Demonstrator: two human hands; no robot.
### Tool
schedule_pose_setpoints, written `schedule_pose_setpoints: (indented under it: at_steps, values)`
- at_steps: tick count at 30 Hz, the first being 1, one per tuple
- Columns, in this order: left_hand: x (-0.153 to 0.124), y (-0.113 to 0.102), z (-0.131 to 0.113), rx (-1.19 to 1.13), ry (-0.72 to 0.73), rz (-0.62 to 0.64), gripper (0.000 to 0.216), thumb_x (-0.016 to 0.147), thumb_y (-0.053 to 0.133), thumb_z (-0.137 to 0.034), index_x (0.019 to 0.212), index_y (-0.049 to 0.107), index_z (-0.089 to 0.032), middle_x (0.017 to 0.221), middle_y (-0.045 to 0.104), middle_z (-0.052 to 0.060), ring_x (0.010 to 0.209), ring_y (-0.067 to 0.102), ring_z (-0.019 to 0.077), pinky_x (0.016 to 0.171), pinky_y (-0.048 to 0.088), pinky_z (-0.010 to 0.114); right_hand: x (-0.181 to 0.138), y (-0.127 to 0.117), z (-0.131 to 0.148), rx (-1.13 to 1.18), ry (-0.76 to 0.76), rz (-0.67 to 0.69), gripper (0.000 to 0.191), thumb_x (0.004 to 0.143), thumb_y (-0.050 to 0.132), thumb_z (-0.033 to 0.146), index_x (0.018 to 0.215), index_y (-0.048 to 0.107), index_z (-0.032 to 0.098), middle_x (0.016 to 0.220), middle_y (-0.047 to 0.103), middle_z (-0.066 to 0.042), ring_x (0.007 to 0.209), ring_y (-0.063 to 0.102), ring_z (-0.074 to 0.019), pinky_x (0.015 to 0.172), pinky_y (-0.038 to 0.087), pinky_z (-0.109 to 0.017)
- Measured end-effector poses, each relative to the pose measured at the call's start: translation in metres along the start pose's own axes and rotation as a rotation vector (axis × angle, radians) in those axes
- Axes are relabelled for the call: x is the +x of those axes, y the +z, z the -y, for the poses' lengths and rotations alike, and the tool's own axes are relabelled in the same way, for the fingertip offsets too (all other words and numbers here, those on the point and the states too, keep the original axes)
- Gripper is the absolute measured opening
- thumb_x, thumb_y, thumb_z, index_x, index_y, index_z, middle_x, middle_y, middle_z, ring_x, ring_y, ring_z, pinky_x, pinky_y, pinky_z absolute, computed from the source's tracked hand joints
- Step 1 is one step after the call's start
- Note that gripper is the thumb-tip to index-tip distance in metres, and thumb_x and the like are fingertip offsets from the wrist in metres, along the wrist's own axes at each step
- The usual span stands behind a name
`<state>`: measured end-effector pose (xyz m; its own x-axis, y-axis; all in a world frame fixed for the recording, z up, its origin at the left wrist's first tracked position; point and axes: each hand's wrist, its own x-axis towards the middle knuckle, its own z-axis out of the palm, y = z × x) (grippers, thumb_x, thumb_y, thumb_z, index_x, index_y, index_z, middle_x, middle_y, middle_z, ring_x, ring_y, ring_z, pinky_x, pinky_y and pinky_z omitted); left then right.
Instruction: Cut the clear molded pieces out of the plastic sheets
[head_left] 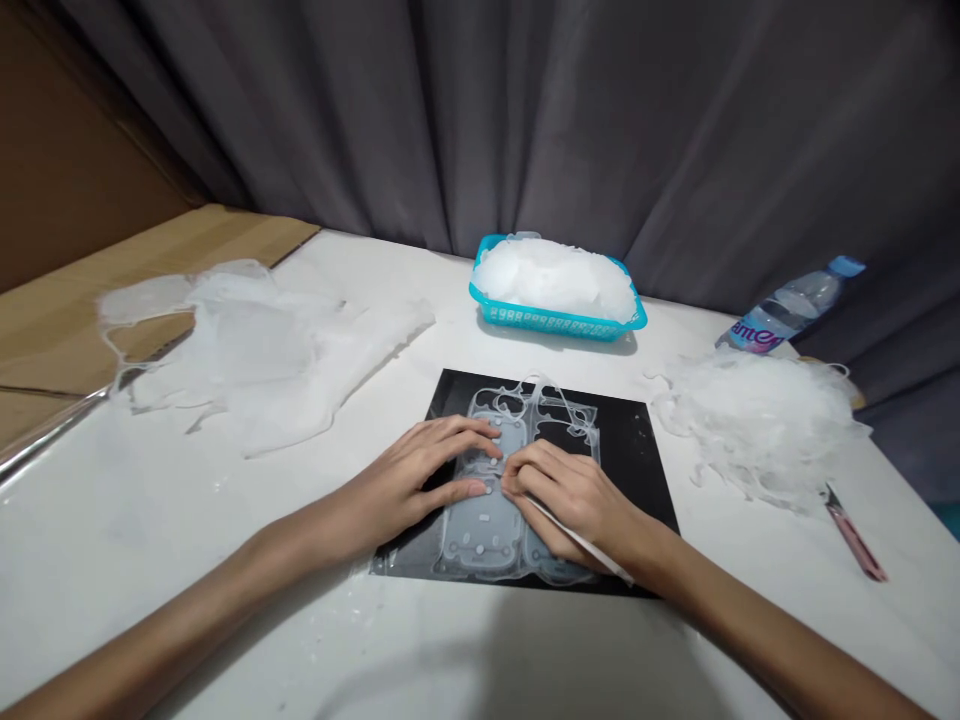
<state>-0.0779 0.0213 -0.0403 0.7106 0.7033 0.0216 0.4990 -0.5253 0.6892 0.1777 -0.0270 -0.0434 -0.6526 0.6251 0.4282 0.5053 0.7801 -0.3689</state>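
Note:
A translucent molded sheet (480,525) with rounded rectangular panels and small studs lies on a black mat (626,470). Thin, loose strips (536,395) of the same clear material curl up at its far edge. My left hand (431,465) rests on the sheet's left side, fingers spread and pressing on it. Close by, my right hand (562,490) is closed in a pinch around a slim white tool (577,540), whose shaft runs back toward the wrist. The tool's tip is hidden under my fingers at the middle of the sheet, so its kind is unclear.
A blue basket (559,320) heaped with white translucent pieces stands at the back. Clear scraps pile up at left (277,350) and at right (765,425). Beside the right pile are a water bottle (784,310) and a pink-handled cutter (855,540). Cardboard (247,235) lies far left.

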Motion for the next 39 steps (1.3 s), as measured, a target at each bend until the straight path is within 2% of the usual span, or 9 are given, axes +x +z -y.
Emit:
schedule_pose_setpoints:
  at_steps: [4, 10, 17, 23, 28, 34, 39]
  values:
    - [-0.001, 0.001, -0.001, -0.011, 0.013, 0.008, 0.033, 0.105, 0.056, -0.05, 0.134, 0.064, -0.036, 0.154, 0.055, 0.0, 0.143, 0.049, 0.0274, 0.119, 0.039, 0.044, -0.003, -0.004, -0.002, -0.011, -0.017, 0.011, 0.014, 0.104, 0.047, 0.011, 0.104, 0.058, 0.02, 0.101, 0.07, -0.009, 0.091, 0.067, -0.0197, 0.072, 0.055, -0.03]
    - [-0.001, 0.001, -0.003, -0.024, -0.002, 0.016, 0.032, 0.105, 0.056, -0.05, 0.133, 0.063, -0.037, 0.154, 0.054, -0.001, 0.143, 0.047, 0.0266, 0.12, 0.037, 0.044, -0.002, 0.001, -0.005, -0.018, -0.078, -0.013, 0.012, 0.106, 0.049, 0.013, 0.107, 0.06, 0.018, 0.101, 0.072, -0.01, 0.094, 0.069, -0.0205, 0.078, 0.057, -0.031]
    - [-0.001, 0.001, 0.0, -0.011, 0.014, 0.048, 0.034, 0.105, 0.055, -0.05, 0.136, 0.061, -0.036, 0.156, 0.051, 0.001, 0.144, 0.045, 0.0275, 0.12, 0.036, 0.045, 0.002, -0.011, -0.002, 0.168, -0.001, 0.021, 0.01, 0.105, 0.051, 0.016, 0.11, 0.059, 0.021, 0.102, 0.07, -0.008, 0.098, 0.067, -0.0209, 0.084, 0.059, -0.034]
    - [-0.001, 0.001, -0.001, -0.018, 0.023, 0.038, 0.035, 0.105, 0.055, -0.051, 0.136, 0.062, -0.035, 0.155, 0.053, 0.002, 0.142, 0.047, 0.029, 0.119, 0.037, 0.044, 0.001, -0.008, -0.005, 0.257, 0.04, -0.01, 0.008, 0.105, 0.055, 0.018, 0.109, 0.06, 0.022, 0.104, 0.07, -0.007, 0.102, 0.066, -0.0206, 0.091, 0.057, -0.036]
    - [-0.001, 0.0, -0.003, -0.023, 0.015, 0.042, 0.035, 0.105, 0.056, -0.05, 0.136, 0.061, -0.035, 0.155, 0.053, 0.002, 0.142, 0.047, 0.0284, 0.119, 0.036, 0.043, 0.002, -0.005, -0.006, 0.214, -0.003, -0.024, 0.007, 0.105, 0.055, 0.016, 0.109, 0.06, 0.019, 0.103, 0.07, -0.008, 0.098, 0.065, -0.0205, 0.088, 0.057, -0.036]
    - [-0.001, -0.001, -0.005, -0.012, 0.039, 0.023, 0.032, 0.105, 0.058, -0.048, 0.134, 0.062, -0.034, 0.152, 0.055, 0.002, 0.14, 0.049, 0.0273, 0.118, 0.038, 0.042, -0.001, 0.002, -0.005, 0.032, -0.079, 0.008, 0.009, 0.106, 0.053, 0.013, 0.11, 0.06, 0.016, 0.106, 0.07, -0.01, 0.098, 0.064, -0.02, 0.083, 0.055, -0.032]
    - [0.002, -0.002, -0.005, 0.018, 0.068, 0.015, 0.032, 0.103, 0.061, -0.045, 0.132, 0.064, -0.034, 0.15, 0.058, 0.003, 0.136, 0.054, 0.0271, 0.115, 0.041, 0.041, -0.008, 0.003, -0.001, -0.095, -0.055, 0.036, 0.015, 0.103, 0.048, 0.006, 0.108, 0.059, 0.015, 0.109, 0.067, -0.011, 0.097, 0.062, -0.0201, 0.078, 0.052, -0.03]
